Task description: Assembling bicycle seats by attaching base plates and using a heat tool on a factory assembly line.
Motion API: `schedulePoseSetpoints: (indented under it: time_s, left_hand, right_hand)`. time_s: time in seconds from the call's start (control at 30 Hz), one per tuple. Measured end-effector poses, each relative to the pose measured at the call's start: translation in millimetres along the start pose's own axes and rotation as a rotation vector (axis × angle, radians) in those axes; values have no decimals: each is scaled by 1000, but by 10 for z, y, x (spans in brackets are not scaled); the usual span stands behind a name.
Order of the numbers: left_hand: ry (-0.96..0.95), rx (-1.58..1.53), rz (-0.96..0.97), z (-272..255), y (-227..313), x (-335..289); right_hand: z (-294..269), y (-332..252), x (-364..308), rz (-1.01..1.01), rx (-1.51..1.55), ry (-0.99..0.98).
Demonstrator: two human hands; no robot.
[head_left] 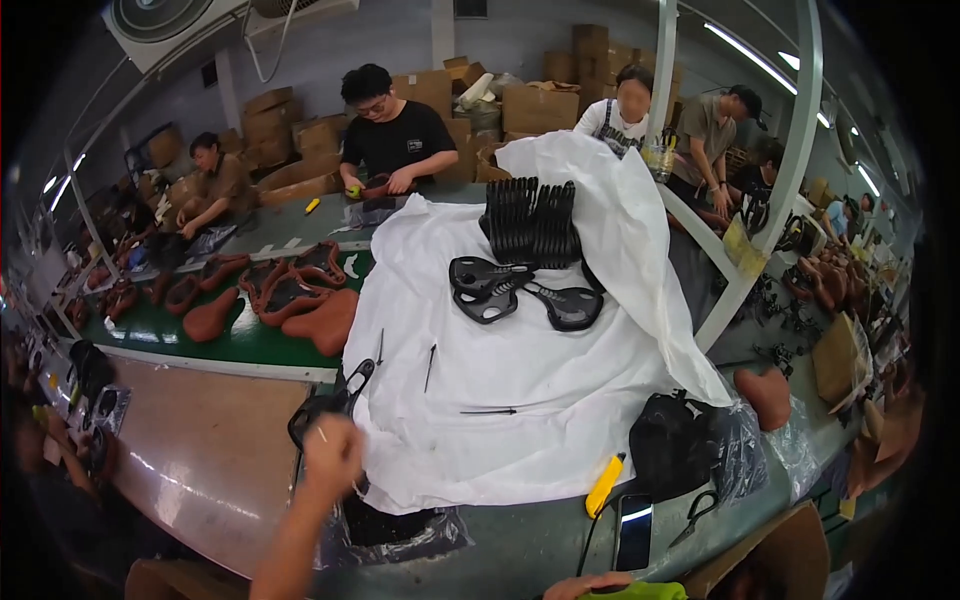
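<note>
My left hand (335, 455) is closed at the left edge of the white sheet, on a black plastic saddle base (358, 380) with an oval opening. The hand hides part of that base. At the lower edge my right hand (588, 586) is closed on a bright yellow-green thing (635, 592), cut off by the picture's edge. On the sheet (480, 460) lie thin black strips, one (488, 411) flat in front and another (430, 367) upright in view. Farther back are loose black saddle bases (490, 290) and a row of stacked ones (530, 222).
A yellow cutter (604, 485), a phone (634, 532), scissors (696, 517) and a black bag (672, 445) lie at the right front. Reddish-brown saddle covers (295, 290) sit on the green belt at left. A white metal post (775, 190) rises at right. Co-workers stand across the table.
</note>
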State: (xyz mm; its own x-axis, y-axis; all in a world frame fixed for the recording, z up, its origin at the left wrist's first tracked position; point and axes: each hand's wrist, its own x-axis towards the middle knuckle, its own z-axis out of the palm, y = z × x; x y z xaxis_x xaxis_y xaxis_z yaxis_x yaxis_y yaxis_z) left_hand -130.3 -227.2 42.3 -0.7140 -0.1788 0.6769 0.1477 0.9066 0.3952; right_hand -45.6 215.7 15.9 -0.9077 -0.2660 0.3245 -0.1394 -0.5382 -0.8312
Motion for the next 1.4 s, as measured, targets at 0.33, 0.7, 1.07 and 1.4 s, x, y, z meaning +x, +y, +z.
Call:
schedulePoseSetpoints:
  time_s: [0.33,0.7,1.07,1.4]
  left_hand:
    - [-249,773,-211,1068,-2581,1141]
    - [-528,840,49,510,-2446,1530]
    - [-8,411,47,-678,-1822,1537]
    - [-163,51,-101,-1125,-531,1453]
  right_hand:
    - [42,-348,-5,-51,-254,251]
    - [-23,-314,91,-1,-157,221]
    - [-105,-452,1,-100,-120,197]
    - [-305,-474,-395,-88,-60,261]
